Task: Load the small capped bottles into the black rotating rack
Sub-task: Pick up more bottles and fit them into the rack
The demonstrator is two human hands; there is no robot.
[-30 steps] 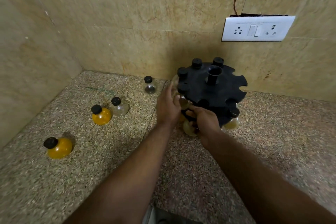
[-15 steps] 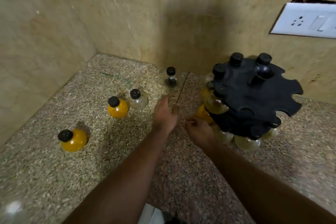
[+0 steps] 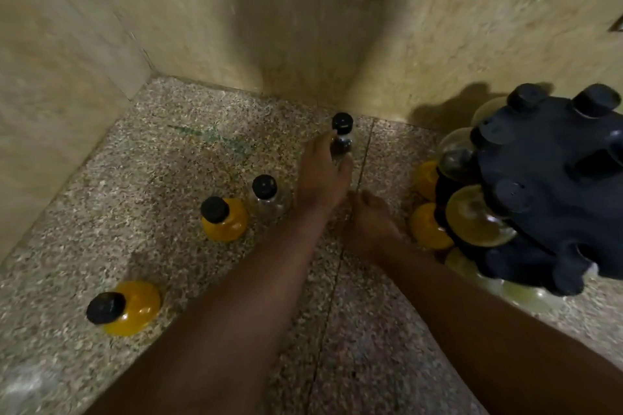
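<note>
The black rotating rack stands at the right by the wall, with several capped bottles hanging in its slots, some clear and some orange. My left hand reaches to the back, finger and thumb on either side of a small clear bottle with a black cap that stands on the counter near the wall. My right hand rests low on the counter just left of the rack and holds nothing. Loose on the counter are an orange bottle, a clear bottle beside it, and another orange bottle at the near left.
The speckled stone counter ends in a corner of beige tiled walls at the back and left. The view is motion-blurred.
My view has swung left and down. My left hand went forward from the counter's middle to the clear bottle at the back. My right hand has left the rack and dropped to the counter.
</note>
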